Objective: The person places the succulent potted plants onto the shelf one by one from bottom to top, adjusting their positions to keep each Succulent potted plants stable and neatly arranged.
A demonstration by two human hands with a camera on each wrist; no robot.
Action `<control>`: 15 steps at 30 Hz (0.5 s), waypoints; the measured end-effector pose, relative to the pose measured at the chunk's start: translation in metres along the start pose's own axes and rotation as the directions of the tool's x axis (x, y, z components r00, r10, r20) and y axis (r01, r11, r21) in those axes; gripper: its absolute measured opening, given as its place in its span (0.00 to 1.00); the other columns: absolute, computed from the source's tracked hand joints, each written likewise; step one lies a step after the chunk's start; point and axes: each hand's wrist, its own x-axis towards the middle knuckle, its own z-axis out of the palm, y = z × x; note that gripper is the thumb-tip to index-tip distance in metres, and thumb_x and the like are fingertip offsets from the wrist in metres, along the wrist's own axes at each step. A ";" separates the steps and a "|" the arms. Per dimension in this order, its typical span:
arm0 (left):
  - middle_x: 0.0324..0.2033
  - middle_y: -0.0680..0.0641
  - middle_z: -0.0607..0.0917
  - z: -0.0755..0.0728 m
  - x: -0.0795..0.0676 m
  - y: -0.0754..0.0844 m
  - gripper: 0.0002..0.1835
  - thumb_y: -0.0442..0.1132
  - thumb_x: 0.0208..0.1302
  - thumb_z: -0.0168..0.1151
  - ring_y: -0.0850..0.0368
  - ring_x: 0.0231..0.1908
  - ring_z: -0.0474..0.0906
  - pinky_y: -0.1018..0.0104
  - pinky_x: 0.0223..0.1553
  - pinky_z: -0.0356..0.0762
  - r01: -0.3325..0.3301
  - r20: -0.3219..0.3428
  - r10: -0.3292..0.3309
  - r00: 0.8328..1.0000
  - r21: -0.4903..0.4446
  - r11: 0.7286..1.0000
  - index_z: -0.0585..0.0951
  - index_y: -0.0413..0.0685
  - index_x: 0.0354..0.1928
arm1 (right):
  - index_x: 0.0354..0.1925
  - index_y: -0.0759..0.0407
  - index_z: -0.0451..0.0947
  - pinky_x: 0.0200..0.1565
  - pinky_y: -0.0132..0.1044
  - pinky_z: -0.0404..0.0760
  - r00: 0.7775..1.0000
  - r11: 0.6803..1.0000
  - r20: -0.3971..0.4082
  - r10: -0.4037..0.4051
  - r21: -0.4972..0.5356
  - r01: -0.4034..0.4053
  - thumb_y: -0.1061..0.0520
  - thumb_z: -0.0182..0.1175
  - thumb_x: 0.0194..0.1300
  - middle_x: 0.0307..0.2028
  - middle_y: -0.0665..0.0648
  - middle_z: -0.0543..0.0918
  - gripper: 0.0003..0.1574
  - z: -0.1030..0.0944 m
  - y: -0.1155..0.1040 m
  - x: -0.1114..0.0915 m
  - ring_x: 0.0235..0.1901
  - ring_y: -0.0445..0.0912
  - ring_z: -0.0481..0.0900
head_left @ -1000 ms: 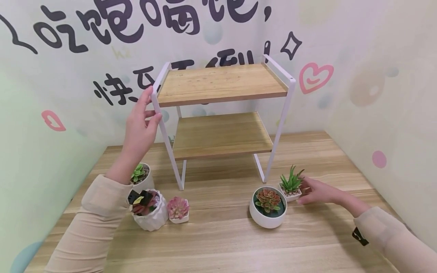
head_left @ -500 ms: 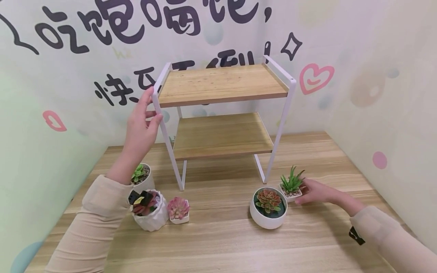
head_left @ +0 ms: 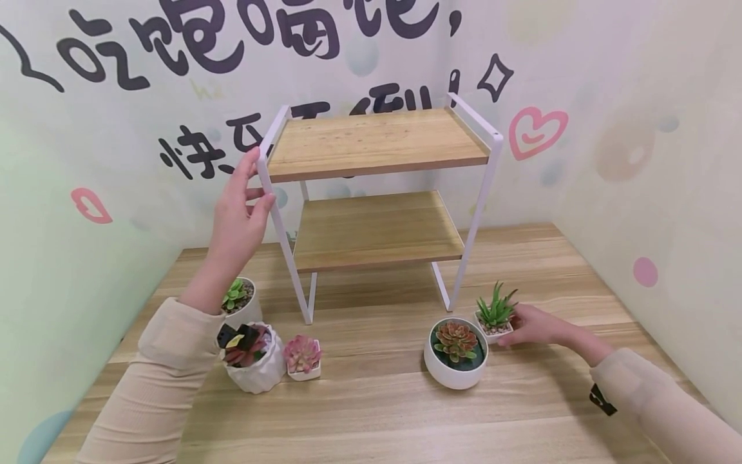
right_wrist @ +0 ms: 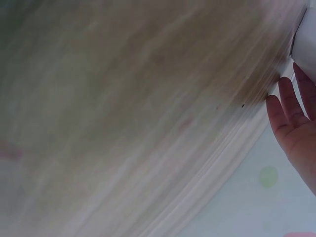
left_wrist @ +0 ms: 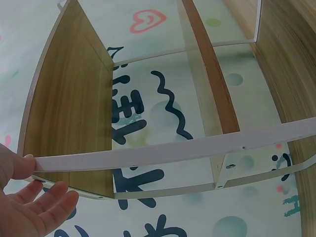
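Observation:
In the head view, my left hand [head_left: 239, 222] pinches the white left front post of a two-tier wooden shelf rack [head_left: 377, 138] near its top corner. The left wrist view shows its thumb against the white frame bar [left_wrist: 133, 157], with other fingers on the far side. On the right, my right hand [head_left: 536, 325] holds a small square white pot with a spiky green succulent [head_left: 495, 309], thumb in front and fingers partly hidden behind. In the right wrist view, its fingertips [right_wrist: 286, 89] meet the white pot [right_wrist: 306, 47]. A round white bowl with a reddish succulent [head_left: 456, 351] stands beside that pot.
Left of the rack stand a green succulent in a white pot [head_left: 242, 303], partly behind my forearm, a dark red plant in a ridged white pot [head_left: 255, 367] and a pink succulent [head_left: 303, 356]. Walls enclose the wooden table [head_left: 371, 412] at the back and both sides.
My right forearm has shifted slightly left and its thumb has come closer in against the small pot. The left hand, the rack and the plants look the same.

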 end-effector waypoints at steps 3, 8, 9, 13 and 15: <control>0.58 0.41 0.70 -0.001 0.000 0.000 0.32 0.27 0.63 0.50 0.45 0.44 0.77 0.50 0.45 0.78 -0.001 0.001 0.001 1.000 -0.002 1.000 0.58 0.56 0.68 | 0.50 0.70 0.69 0.40 0.31 0.75 1.000 1.000 0.003 0.002 -0.004 -0.002 0.51 0.69 0.48 0.39 0.56 0.80 0.37 -0.001 0.000 0.000 0.36 0.37 0.73; 0.58 0.41 0.70 -0.001 0.000 0.000 0.32 0.27 0.63 0.50 0.44 0.44 0.76 0.49 0.45 0.77 -0.004 0.005 0.004 1.000 0.000 1.000 0.58 0.56 0.68 | 0.49 0.70 0.70 0.37 0.31 0.74 1.000 1.000 0.006 -0.011 -0.009 0.011 0.52 0.69 0.48 0.37 0.54 0.79 0.35 -0.001 0.000 0.000 0.34 0.36 0.72; 0.58 0.41 0.70 -0.001 0.000 0.000 0.32 0.27 0.63 0.50 0.44 0.44 0.76 0.49 0.45 0.77 -0.005 0.005 0.005 1.000 0.000 1.000 0.58 0.56 0.68 | 0.49 0.70 0.70 0.37 0.30 0.74 1.000 1.000 0.005 -0.010 -0.015 0.011 0.52 0.69 0.48 0.37 0.54 0.79 0.35 -0.001 0.000 0.000 0.34 0.36 0.72; 0.58 0.41 0.70 -0.001 0.000 0.000 0.32 0.27 0.63 0.50 0.44 0.44 0.77 0.49 0.45 0.77 -0.008 0.002 0.008 1.000 -0.001 1.000 0.58 0.56 0.68 | 0.48 0.70 0.70 0.35 0.31 0.74 1.000 1.000 0.005 -0.005 -0.020 0.005 0.51 0.70 0.48 0.34 0.53 0.80 0.34 -0.002 -0.001 0.000 0.32 0.37 0.73; 0.57 0.41 0.70 -0.001 0.000 0.000 0.32 0.26 0.63 0.50 0.44 0.44 0.77 0.49 0.45 0.78 -0.008 0.002 0.008 1.000 -0.002 1.000 0.58 0.56 0.67 | 0.47 0.70 0.70 0.35 0.31 0.75 1.000 1.000 0.002 -0.004 -0.019 0.004 0.51 0.70 0.48 0.33 0.52 0.80 0.34 -0.002 -0.001 0.000 0.32 0.37 0.74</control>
